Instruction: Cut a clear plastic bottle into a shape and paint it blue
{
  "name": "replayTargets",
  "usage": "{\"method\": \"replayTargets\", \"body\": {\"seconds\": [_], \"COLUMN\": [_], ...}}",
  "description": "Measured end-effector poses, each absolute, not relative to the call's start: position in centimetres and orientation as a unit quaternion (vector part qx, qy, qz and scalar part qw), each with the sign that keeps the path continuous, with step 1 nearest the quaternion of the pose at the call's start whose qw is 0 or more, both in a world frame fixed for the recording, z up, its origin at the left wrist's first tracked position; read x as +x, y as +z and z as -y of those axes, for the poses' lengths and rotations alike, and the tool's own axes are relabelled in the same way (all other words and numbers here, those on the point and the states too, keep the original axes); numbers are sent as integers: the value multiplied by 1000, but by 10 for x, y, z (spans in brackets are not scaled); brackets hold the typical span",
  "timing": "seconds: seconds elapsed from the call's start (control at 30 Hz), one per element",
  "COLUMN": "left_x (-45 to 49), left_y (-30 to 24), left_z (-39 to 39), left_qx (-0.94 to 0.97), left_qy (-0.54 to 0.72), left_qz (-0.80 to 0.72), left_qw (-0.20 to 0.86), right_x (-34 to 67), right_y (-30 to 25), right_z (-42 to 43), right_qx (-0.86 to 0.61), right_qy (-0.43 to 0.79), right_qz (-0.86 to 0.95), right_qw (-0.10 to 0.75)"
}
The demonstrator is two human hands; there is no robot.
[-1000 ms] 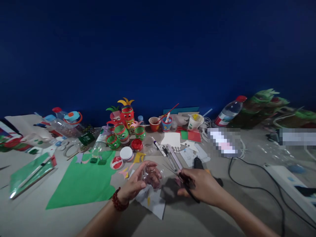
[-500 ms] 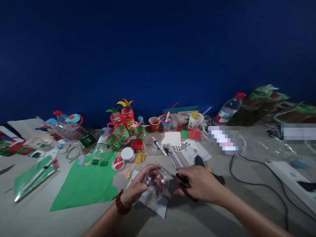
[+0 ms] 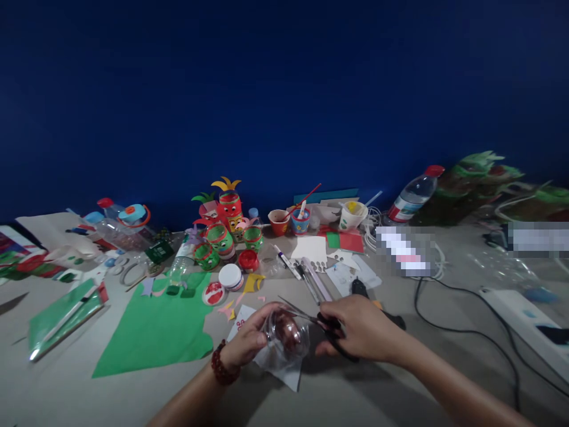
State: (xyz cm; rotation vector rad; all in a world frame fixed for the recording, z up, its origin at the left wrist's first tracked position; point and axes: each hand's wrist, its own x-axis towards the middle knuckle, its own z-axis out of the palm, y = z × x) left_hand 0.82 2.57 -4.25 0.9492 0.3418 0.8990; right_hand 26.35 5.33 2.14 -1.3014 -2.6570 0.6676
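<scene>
My left hand [image 3: 249, 341], with a dark red bead bracelet at the wrist, is closed around a clear plastic bottle piece [image 3: 297, 339], rounded and see-through. Fingers show through the plastic. Scissors [image 3: 331, 329] with black handles are gripped in my right hand [image 3: 362, 329]. Their blades point left over the far rim of the plastic piece and look slightly apart; whether they bite into it I cannot tell. Beneath the plastic lies a white paper [image 3: 288, 375] with red marks at its upper corner. Left of it a green sheet [image 3: 151, 338] is spread on the table.
Decorated green and red cups [image 3: 220, 237] stand behind, near a white-lidded jar [image 3: 230, 277] and an open red paint pot [image 3: 248, 260]. Pens [image 3: 306, 281] and a black glue gun [image 3: 359, 288] lie beyond my right hand. Black cables [image 3: 462, 332] and a power strip [image 3: 524, 326] are at right.
The plastic piece has shifted slightly right and turned a little in my left hand. My right hand keeps the scissors in nearly the same place.
</scene>
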Motion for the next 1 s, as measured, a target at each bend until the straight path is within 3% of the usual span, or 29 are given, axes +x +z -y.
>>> {"method": "replayTargets", "body": {"seconds": [0.23,0.53,0.67,0.8,1.0], "left_x": [11,9,10,12,13], "left_y": [-36,-35,-40,-41,-40], "left_z": [-25,-24,-29,-34,-34], "left_qx": [434,430,435,465,526], "left_qy": [408,410,443,496,530], "left_qz": [-145,-162,-188,-232,-271], "left_qw": [790,788,761,696,607], "right_x": [261,266,265,257,249], "right_y": [19,1,6,17,19], "right_z": [-53,-59,-63,-60,-57], "right_qx": [-431,-461,-519,-472,-544], "right_qy": [196,193,298,435,278], "right_qz": [879,859,784,745,783], "right_qw": [55,115,165,181,116]}}
